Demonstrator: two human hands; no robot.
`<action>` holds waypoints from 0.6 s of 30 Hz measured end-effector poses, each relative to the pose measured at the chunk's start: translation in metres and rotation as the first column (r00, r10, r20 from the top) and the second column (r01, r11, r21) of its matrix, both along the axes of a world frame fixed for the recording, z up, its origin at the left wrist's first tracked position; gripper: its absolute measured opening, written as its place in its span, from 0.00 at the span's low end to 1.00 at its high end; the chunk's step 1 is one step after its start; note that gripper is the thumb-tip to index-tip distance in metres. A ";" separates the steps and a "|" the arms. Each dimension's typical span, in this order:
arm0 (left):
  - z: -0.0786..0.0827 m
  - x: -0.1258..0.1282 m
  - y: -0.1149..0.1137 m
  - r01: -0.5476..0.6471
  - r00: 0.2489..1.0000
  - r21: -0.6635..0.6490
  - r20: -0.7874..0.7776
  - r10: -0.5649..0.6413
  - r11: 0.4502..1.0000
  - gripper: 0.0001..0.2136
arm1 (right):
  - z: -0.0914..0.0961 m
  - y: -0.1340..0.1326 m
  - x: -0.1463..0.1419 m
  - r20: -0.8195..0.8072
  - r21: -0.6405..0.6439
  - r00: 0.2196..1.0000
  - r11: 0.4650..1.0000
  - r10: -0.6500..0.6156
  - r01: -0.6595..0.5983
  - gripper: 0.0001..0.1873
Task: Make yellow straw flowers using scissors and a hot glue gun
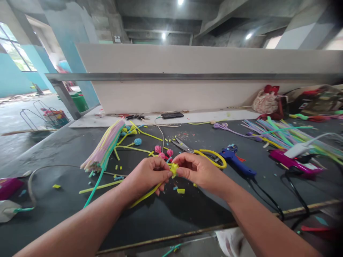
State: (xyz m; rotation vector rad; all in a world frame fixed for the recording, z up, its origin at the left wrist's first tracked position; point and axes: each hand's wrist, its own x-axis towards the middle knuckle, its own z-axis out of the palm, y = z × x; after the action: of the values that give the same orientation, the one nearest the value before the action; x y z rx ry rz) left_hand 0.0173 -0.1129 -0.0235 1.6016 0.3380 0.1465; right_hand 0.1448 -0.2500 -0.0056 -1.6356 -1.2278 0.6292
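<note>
Pinching a yellow stem (146,195) at the centre of the frame, just above the dark worktop (171,217). With the left hand (146,176), a closed grip of thumb and fingers on the stem right below its curled tip; with the right hand (198,171), a closed grip on that tip from the other side, fingertips of both nearly touching. Possibly a small coil at the tip, too blurred to tell. Trailing from the left hand toward lower left, the rest of the stem. Just behind the hands: pink buds (160,151), scissors (211,157) with yellow handles, and a blue glue gun (235,159) to the right. Left of centre, a bundle of stems (103,148) flat on the worktop.
</note>
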 end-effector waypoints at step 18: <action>0.002 -0.003 -0.003 0.107 0.993 -0.107 -0.044 -0.112 0.989 0.12 | -0.007 0.004 -0.003 -0.180 0.037 0.983 0.998 0.046 -0.040 0.05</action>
State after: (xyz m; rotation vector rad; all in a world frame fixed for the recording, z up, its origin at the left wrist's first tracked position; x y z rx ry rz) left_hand 0.0146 -0.1160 -0.0219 1.5180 0.2907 0.0046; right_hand 0.1421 -0.2462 -0.0130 -1.4928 -1.1376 0.7626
